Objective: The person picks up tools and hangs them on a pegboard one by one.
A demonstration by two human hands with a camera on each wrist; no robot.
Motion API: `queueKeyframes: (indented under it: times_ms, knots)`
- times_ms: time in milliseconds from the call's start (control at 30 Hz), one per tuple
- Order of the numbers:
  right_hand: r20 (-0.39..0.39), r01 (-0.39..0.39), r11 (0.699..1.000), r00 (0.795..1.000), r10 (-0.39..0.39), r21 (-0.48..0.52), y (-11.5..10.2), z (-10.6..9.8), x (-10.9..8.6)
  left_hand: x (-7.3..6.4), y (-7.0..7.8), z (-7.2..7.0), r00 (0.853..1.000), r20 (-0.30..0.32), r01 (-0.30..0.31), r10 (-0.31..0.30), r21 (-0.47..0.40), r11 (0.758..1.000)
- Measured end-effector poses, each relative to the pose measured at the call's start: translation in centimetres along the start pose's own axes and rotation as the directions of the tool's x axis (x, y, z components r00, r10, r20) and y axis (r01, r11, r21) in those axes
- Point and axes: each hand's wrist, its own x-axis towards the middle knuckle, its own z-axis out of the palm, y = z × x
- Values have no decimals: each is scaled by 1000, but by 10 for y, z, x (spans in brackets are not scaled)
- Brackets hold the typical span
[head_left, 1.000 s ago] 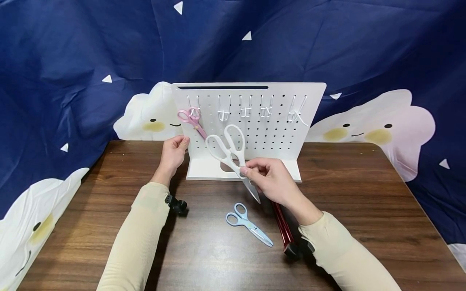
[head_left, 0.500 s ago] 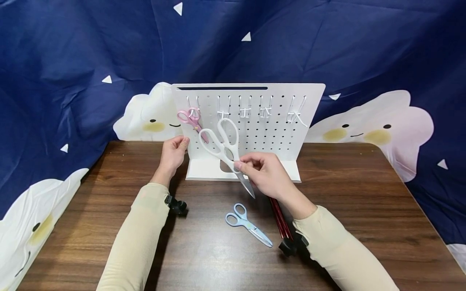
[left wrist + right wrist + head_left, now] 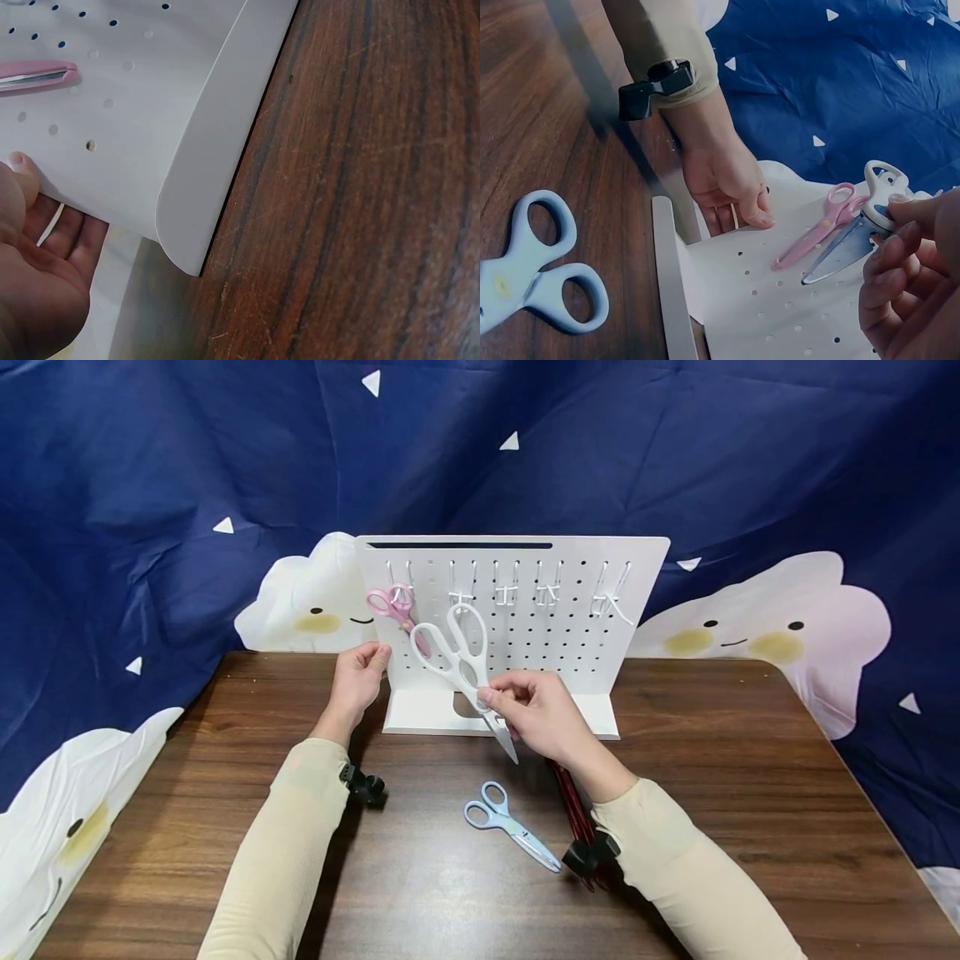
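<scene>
Thumb in front and fingers behind, my left hand (image 3: pixel 358 681) grips the left edge of a white pegboard (image 3: pixel 525 647); the left wrist view shows this grip (image 3: pixel 49 262) up close. My right hand (image 3: pixel 543 714) pinches white-handled scissors (image 3: pixel 480 656) near the pivot. Their finger loops point up toward the board and the metal blades slant down to the right. In the head view the loops overlap the area just below the second hook (image 3: pixel 461 597). Pink scissors (image 3: pixel 392 602) hang from the leftmost hook.
Light blue scissors (image 3: pixel 513 827) lie on the wooden table (image 3: pixel 420 893) in front of the board. A dark red shiny object (image 3: pixel 572 802) lies partly under my right forearm. Several more white wire hooks (image 3: pixel 506 589) line the board's top. A blue curtain (image 3: pixel 480 460) hangs behind.
My right hand has moved left and a little toward the board, carrying the white-handled scissors with it. The left hand keeps its grip on the pegboard edge.
</scene>
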Motion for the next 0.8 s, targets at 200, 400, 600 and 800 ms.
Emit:
queueKeyframes:
  times_ms: [200,400,600,800]
  knots:
    - [-1,-19,1000,1000,19,11,4,1,3,-1,2,1,1000,3,-6,6,10,1000]
    - [7,-50,998,999,49,23,9,1,7,1,1,1,1000,-10,-3,3,10,1000]
    - [4,-118,992,993,118,43,17,2,14,1,0,1,1000,-12,-9,9,-5,1000]
    - [5,-188,976,982,189,110,24,3,23,-1,-1,1,1000,-9,-2,2,-25,1000]
